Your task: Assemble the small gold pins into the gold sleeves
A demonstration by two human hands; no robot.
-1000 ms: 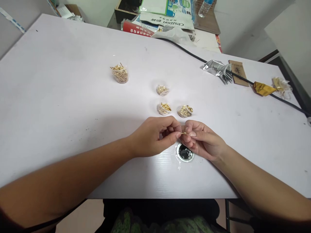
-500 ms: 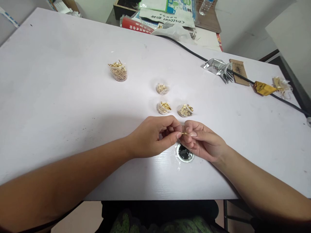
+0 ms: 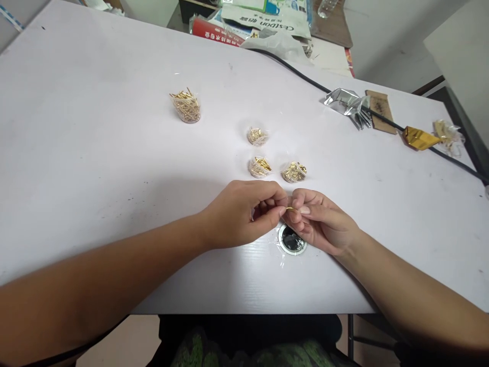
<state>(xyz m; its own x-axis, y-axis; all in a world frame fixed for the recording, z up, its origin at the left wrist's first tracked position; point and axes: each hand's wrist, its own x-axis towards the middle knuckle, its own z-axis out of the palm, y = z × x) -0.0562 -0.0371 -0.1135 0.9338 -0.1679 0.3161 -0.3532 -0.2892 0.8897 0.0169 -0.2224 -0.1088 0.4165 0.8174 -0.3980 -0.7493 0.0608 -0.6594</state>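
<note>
Between my fingertips is a thin gold-coloured metal pin (image 3: 290,208), held lengthwise from both ends. My left hand (image 3: 254,210) pinches its left end with thumb and forefinger. The right end sits in the pinch of my right hand (image 3: 323,218); most of the pin is hidden by the fingers. Just beyond the hands stand three small clear cups of short gold pieces: a left cup (image 3: 260,167), a right cup (image 3: 293,172) and a rear cup (image 3: 257,136). A taller clear cup (image 3: 186,106) of long gold pins stands farther back on the left.
Below my hands, a round dark hole with a pale rim (image 3: 292,239) is set in the white table (image 3: 95,153). A black cable (image 3: 294,76) crosses the far right, with silver foil (image 3: 346,104), cardboard (image 3: 382,112) and a gold wrapper (image 3: 420,138) along it. Packages (image 3: 263,23) lie behind the table.
The view has shifted slightly, so the cups sit a little higher in the picture. Both hands keep their pinch on the pin, almost unmoved.
</note>
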